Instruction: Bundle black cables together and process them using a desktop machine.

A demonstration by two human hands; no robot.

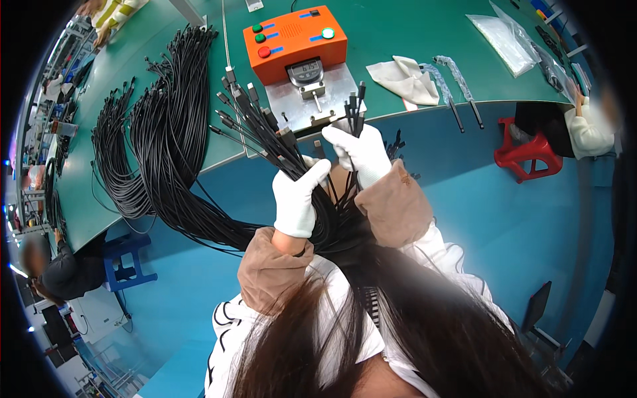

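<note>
White gloves cover both my hands. My left hand (296, 198) is closed round a thick bundle of black cables (262, 129), whose plug ends fan out up and to the left. Beside it, my right hand (361, 151) grips a smaller bunch of black cables (354, 109), plugs pointing up. Just beyond my hands stands an orange test box (292, 43) with green and red buttons, one lit, and a small digital gauge (306, 71) on a metal plate (338, 86). The cables' lower lengths hang toward my lap, partly hidden by my sleeves.
A large heap of black cables (176, 126) lies on the green table (411, 33) at left, trailing off its edge. Right of the box are a cream cloth (408, 81), two wrapped rods (458, 79) and clear plastic bags (504, 43). People sit at both sides, by a red stool (527, 156) and blue stool (127, 259).
</note>
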